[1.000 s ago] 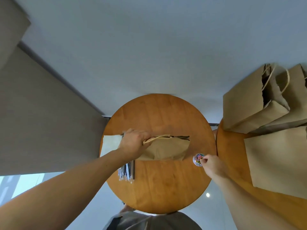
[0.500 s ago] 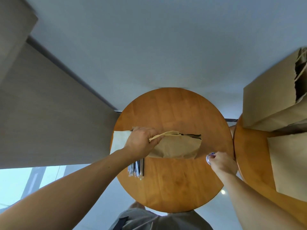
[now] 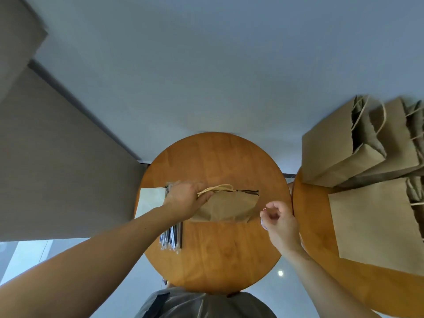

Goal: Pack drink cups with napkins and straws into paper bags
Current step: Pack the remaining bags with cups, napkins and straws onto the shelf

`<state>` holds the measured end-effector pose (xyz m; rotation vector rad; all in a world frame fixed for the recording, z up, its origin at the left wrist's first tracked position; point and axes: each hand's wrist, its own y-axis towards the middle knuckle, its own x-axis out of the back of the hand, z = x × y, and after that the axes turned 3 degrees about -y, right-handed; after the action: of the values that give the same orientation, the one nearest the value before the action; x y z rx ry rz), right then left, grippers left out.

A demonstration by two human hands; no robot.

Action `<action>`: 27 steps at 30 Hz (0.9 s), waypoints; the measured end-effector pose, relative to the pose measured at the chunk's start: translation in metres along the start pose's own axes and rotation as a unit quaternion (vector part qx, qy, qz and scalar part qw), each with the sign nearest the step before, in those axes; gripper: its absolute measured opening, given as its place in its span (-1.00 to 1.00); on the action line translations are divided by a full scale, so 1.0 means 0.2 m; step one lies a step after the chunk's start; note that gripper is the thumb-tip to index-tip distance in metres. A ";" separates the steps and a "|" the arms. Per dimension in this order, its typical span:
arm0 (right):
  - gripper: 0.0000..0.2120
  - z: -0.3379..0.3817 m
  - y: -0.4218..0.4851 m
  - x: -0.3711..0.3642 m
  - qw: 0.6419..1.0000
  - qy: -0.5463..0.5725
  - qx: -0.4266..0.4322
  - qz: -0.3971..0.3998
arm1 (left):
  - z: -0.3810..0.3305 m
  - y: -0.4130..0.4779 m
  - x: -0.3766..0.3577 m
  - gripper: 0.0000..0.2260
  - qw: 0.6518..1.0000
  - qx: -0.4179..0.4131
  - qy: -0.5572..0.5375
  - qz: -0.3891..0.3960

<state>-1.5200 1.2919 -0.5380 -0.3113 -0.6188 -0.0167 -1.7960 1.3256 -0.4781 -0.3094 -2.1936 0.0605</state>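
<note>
Lifting off the small container [image 3: 263, 223] it touched a second ago, right hand [image 3: 278, 222] pinches something tiny — contents indiscernible; left hand [image 3: 187, 198] still clamps paper bag [image 3: 226, 207] mouth — closure apparently next.

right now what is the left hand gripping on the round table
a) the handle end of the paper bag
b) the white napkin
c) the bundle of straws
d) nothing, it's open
a: the left hand is closed around the twine handles at the top of the paper bag.
</note>
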 end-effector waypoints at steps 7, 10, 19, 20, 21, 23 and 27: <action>-0.84 0.37 -0.18 0.00 0.985 -0.029 0.147 0.088 | 0.01 0.01 0.01 -0.83 1.000 0.001 0.014 -0.008; -0.86 0.48 -0.17 -0.06 0.972 -0.040 0.185 0.136 | 0.02 0.00 -0.01 -0.83 1.000 0.002 0.013 -0.012; -0.89 0.67 -0.03 -0.15 0.946 -0.076 0.304 0.086 | 0.01 -0.01 -0.02 -0.89 0.998 0.028 0.044 -0.029; -0.89 0.67 -0.02 -0.16 0.948 -0.076 0.300 0.078 | 0.01 -0.01 -0.02 -0.92 0.998 0.034 0.039 -0.028; -0.90 0.68 0.00 -0.16 0.950 -0.076 0.295 0.071 | 0.00 -0.01 -0.02 -0.93 0.998 0.041 0.028 -0.027; -0.90 0.68 0.03 -0.18 0.954 -0.077 0.285 0.053 | 0.00 0.00 -0.02 -0.93 0.998 0.054 -0.007 -0.022; -0.82 0.68 0.09 -0.19 0.964 -0.097 0.244 0.049 | 0.01 0.00 -0.02 -0.87 0.996 0.069 -0.059 -0.006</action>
<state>-1.6267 1.3458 -0.4610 0.1386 -0.7777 0.2613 -1.7955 1.3258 -0.4821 -0.2188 -2.2948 0.2269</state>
